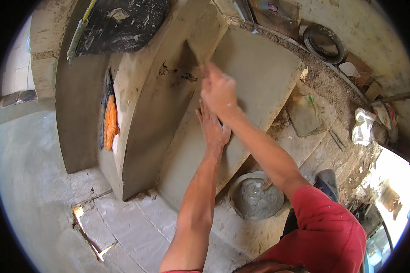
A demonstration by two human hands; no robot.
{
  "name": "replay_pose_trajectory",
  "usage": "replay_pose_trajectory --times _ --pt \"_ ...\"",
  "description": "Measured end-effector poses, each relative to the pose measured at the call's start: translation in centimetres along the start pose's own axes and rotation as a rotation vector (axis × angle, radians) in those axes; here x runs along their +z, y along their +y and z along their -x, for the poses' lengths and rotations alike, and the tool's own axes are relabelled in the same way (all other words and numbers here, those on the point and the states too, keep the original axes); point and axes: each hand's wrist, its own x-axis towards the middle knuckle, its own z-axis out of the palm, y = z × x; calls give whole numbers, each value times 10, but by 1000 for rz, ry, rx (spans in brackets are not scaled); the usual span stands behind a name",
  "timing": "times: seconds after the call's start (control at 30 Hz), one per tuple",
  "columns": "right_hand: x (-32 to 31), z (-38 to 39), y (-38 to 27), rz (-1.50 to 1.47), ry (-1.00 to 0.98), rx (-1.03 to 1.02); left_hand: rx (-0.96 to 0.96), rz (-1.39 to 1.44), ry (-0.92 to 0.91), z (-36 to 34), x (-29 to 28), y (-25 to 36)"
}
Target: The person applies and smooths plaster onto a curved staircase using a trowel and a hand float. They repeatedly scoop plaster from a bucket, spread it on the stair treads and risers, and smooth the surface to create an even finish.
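Note:
My right hand (218, 91) is closed in a fist above the inner corner where a plastered upright wall (146, 123) meets a smooth grey plastered slab (255, 68). It grips what looks like a trowel (187, 57), its dark pointed blade against the wall; blur and the fist hide the handle. Rough dark holes (177, 74) mark the plaster beside the blade. Just below the fist, my left hand (212, 127) lies flat on the slab with its fingers stretched out, holding nothing. A round basin of wet grey mortar (257, 198) stands under my right forearm.
An orange-handled brush (110, 123) rests in a recess at left. Above it is a black, mortar-splashed tub (123, 27). At right lie a flat plate (304, 116), a white plastic bag (363, 126) and a round black pan (323, 43). A gap (89, 234) breaks the tiled floor.

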Motion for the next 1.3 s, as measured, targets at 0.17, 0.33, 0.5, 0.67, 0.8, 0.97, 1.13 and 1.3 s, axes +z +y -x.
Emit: replay_pose_trajectory --times 0.17,0.33,0.5,0.67,0.8,0.97,1.13,1.3 --pt "-17 -76 23 75 249 112 -24 135 106 1 -1 7" --pt "14 -96 16 143 136 44 -23 122 99 1 -2 8" --pt "51 -64 0 251 150 -63 -31 83 67 1 -1 3" --pt "46 -23 -28 220 44 -103 -71 92 -153 2 -3 0" --pt "-39 -37 -20 390 -488 135 -39 71 47 1 -4 4" --pt "-134 -168 66 -269 -594 6 -40 127 105 0 -3 10" --pt "-108 -268 124 -470 -912 -111 -69 105 75 -1 -7 12" --pt "-61 -309 161 -426 -929 -39 -75 52 39 -1 -10 12"
